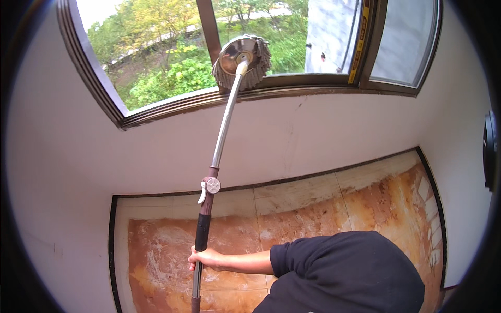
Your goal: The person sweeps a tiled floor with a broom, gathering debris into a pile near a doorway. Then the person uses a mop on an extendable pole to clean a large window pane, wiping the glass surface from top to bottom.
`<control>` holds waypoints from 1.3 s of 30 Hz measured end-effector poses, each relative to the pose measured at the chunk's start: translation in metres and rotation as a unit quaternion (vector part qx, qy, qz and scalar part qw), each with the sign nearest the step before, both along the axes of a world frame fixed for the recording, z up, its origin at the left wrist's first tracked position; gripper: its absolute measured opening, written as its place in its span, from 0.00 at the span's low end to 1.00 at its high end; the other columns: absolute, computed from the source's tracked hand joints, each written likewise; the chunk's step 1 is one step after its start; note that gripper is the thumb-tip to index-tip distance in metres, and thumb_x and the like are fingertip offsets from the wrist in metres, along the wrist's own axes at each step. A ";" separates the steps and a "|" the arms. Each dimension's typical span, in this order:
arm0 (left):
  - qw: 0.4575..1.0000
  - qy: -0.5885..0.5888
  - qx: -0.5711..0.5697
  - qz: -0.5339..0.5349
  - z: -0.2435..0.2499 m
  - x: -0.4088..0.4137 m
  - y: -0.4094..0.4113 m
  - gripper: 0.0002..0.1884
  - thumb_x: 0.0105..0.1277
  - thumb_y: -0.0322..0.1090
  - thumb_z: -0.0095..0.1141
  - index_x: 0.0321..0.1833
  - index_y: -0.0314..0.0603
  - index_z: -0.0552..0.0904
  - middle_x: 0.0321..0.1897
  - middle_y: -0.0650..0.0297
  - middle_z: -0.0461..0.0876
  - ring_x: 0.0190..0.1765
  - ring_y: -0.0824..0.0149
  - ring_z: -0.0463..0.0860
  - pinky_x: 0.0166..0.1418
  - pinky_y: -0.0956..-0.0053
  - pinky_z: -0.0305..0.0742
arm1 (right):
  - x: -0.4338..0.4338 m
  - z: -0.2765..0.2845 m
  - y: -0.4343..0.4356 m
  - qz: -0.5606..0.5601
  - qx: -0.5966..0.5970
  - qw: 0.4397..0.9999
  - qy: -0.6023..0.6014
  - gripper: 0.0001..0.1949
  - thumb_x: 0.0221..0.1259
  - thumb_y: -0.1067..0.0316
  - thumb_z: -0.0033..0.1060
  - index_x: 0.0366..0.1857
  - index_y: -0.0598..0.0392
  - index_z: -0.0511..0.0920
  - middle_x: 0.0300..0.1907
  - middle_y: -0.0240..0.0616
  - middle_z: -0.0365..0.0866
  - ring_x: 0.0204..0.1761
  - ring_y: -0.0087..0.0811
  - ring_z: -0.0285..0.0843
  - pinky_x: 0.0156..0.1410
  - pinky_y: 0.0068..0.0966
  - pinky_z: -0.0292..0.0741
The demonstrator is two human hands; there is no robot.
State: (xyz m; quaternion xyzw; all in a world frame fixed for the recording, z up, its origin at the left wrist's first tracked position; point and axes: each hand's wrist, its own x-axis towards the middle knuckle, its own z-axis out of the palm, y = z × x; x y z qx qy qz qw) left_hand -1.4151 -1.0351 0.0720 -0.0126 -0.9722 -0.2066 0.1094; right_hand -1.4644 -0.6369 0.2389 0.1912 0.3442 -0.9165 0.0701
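Observation:
My right hand (205, 259) is closed around the pole of a mop (225, 131), just below its black grip sleeve. The pole rises away from me, with a brownish joint, a white star-shaped knob and a lever at mid length. At its far end, the round metal disc and grey strings of the mop head (244, 62) are lifted in front of the brown window frame (305, 81); whether they touch it I cannot tell. The pole's near end runs out of the bottom of the view. My left hand is out of view.
A pale wall (266, 144) lies below the window. Black skirting (299, 178) borders a tiled floor (231, 234) with reddish-brown stains. A yellow strip with dark marks (358, 43) stands along the window frame. A black object (488, 152) is at the right wall.

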 end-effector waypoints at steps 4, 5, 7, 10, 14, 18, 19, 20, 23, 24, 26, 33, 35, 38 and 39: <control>1.000 -0.009 0.017 0.014 -0.022 0.028 -0.010 0.09 0.46 0.38 0.61 0.26 0.43 0.79 0.19 0.57 0.79 0.26 0.56 0.79 0.32 0.63 0.71 | 0.014 0.024 0.016 -0.029 0.078 0.996 0.030 0.09 0.50 0.73 0.56 0.20 0.53 0.66 0.20 0.37 0.75 0.25 0.29 0.79 0.32 0.23 0.75; 1.000 -0.007 0.023 0.006 -0.034 0.023 -0.001 0.09 0.46 0.38 0.62 0.26 0.43 0.79 0.19 0.57 0.79 0.26 0.56 0.79 0.31 0.63 0.71 | 0.015 0.029 0.024 -0.045 0.098 0.993 0.046 0.09 0.49 0.73 0.56 0.19 0.54 0.66 0.20 0.37 0.75 0.24 0.29 0.79 0.31 0.22 0.75; 0.998 -0.009 0.056 -0.006 -0.053 0.002 0.052 0.10 0.44 0.39 0.63 0.27 0.44 0.80 0.19 0.57 0.79 0.26 0.55 0.79 0.32 0.63 0.71 | 0.006 0.042 0.051 -0.108 0.141 0.981 0.077 0.06 0.46 0.75 0.55 0.17 0.59 0.70 0.17 0.39 0.74 0.20 0.30 0.77 0.26 0.25 0.76; 0.997 -0.021 0.050 -0.059 -0.006 -0.020 0.180 0.10 0.46 0.40 0.63 0.30 0.47 0.82 0.23 0.56 0.81 0.30 0.56 0.81 0.34 0.64 0.73 | 0.002 0.088 0.118 -0.187 0.208 0.953 0.116 0.06 0.45 0.76 0.54 0.15 0.58 0.70 0.14 0.37 0.72 0.18 0.29 0.76 0.25 0.26 0.75; 0.939 0.004 0.243 -0.243 0.005 -0.056 0.340 0.07 0.49 0.37 0.57 0.30 0.44 0.80 0.23 0.53 0.80 0.28 0.51 0.79 0.34 0.60 0.72 | 0.017 0.183 0.225 -0.331 0.309 0.872 0.188 0.06 0.46 0.75 0.51 0.15 0.57 0.70 0.11 0.36 0.70 0.11 0.31 0.73 0.14 0.26 0.67; 0.900 0.041 0.227 -0.369 0.106 0.004 0.456 0.12 0.52 0.43 0.56 0.29 0.42 0.78 0.20 0.51 0.78 0.27 0.49 0.79 0.30 0.59 0.72 | 0.076 0.271 0.294 -0.439 0.331 0.820 0.159 0.08 0.46 0.75 0.50 0.12 0.57 0.70 0.10 0.36 0.67 0.08 0.29 0.66 0.13 0.27 0.67; 0.866 -0.027 0.293 -0.404 0.121 0.015 0.470 0.13 0.51 0.43 0.60 0.29 0.41 0.77 0.20 0.55 0.78 0.25 0.55 0.79 0.30 0.62 0.73 | 0.094 0.284 0.302 -0.455 0.348 0.804 0.160 0.08 0.47 0.75 0.51 0.12 0.57 0.69 0.09 0.34 0.66 0.08 0.29 0.64 0.14 0.26 0.67; 0.813 -0.061 0.338 -0.471 0.125 0.021 0.480 0.13 0.50 0.42 0.62 0.29 0.40 0.77 0.20 0.58 0.78 0.24 0.60 0.78 0.30 0.65 0.72 | 0.114 0.293 0.311 -0.463 0.346 0.801 0.154 0.09 0.47 0.75 0.51 0.13 0.56 0.69 0.09 0.34 0.65 0.08 0.28 0.63 0.14 0.27 0.67; 0.675 -0.270 0.367 -0.581 0.139 0.033 0.508 0.14 0.49 0.37 0.67 0.28 0.38 0.75 0.20 0.66 0.76 0.25 0.73 0.74 0.28 0.74 0.71 | 0.167 0.317 0.328 -0.472 0.366 0.790 0.134 0.09 0.49 0.75 0.51 0.13 0.56 0.68 0.09 0.33 0.64 0.08 0.27 0.62 0.14 0.27 0.67; 0.617 -0.283 0.430 -0.595 0.149 0.045 0.513 0.13 0.50 0.36 0.66 0.28 0.37 0.75 0.20 0.67 0.75 0.24 0.75 0.73 0.26 0.76 0.70 | 0.180 0.319 0.333 -0.481 0.372 0.783 0.130 0.09 0.50 0.75 0.51 0.14 0.56 0.68 0.10 0.33 0.64 0.08 0.28 0.63 0.14 0.27 0.67; 0.640 -0.301 0.422 -0.568 0.120 0.065 0.545 0.12 0.50 0.35 0.65 0.28 0.37 0.75 0.17 0.67 0.74 0.20 0.76 0.71 0.22 0.77 0.68 | 0.209 0.330 0.345 -0.505 0.374 0.767 0.131 0.08 0.48 0.75 0.51 0.14 0.57 0.69 0.10 0.34 0.65 0.08 0.29 0.64 0.13 0.28 0.67; 0.694 -0.239 0.329 -0.595 0.206 0.162 0.630 0.14 0.43 0.39 0.63 0.24 0.36 0.75 0.15 0.58 0.75 0.21 0.63 0.75 0.31 0.69 0.71 | 0.317 0.381 0.441 -0.571 0.446 0.674 0.146 0.10 0.50 0.72 0.55 0.14 0.61 0.71 0.10 0.38 0.67 0.08 0.32 0.66 0.12 0.30 0.67; 0.690 -0.254 0.332 -0.591 0.204 0.190 0.670 0.15 0.44 0.41 0.63 0.25 0.36 0.76 0.16 0.59 0.75 0.21 0.65 0.75 0.31 0.70 0.71 | 0.343 0.400 0.475 -0.569 0.457 0.669 0.142 0.10 0.50 0.71 0.55 0.15 0.61 0.71 0.11 0.38 0.67 0.08 0.32 0.66 0.11 0.30 0.67; 0.679 -0.236 0.366 -0.591 0.226 0.248 0.733 0.11 0.45 0.36 0.61 0.23 0.37 0.74 0.14 0.63 0.74 0.20 0.71 0.75 0.27 0.75 0.70 | 0.382 0.421 0.530 -0.569 0.468 0.662 0.136 0.10 0.50 0.71 0.55 0.15 0.60 0.70 0.11 0.38 0.67 0.07 0.31 0.65 0.11 0.31 0.67; 0.673 -0.227 0.384 -0.590 0.225 0.266 0.754 0.09 0.47 0.31 0.60 0.21 0.36 0.72 0.14 0.67 0.74 0.19 0.77 0.74 0.24 0.80 0.69 | 0.393 0.422 0.548 -0.565 0.477 0.662 0.122 0.10 0.50 0.70 0.55 0.14 0.60 0.70 0.10 0.38 0.67 0.07 0.31 0.65 0.11 0.31 0.67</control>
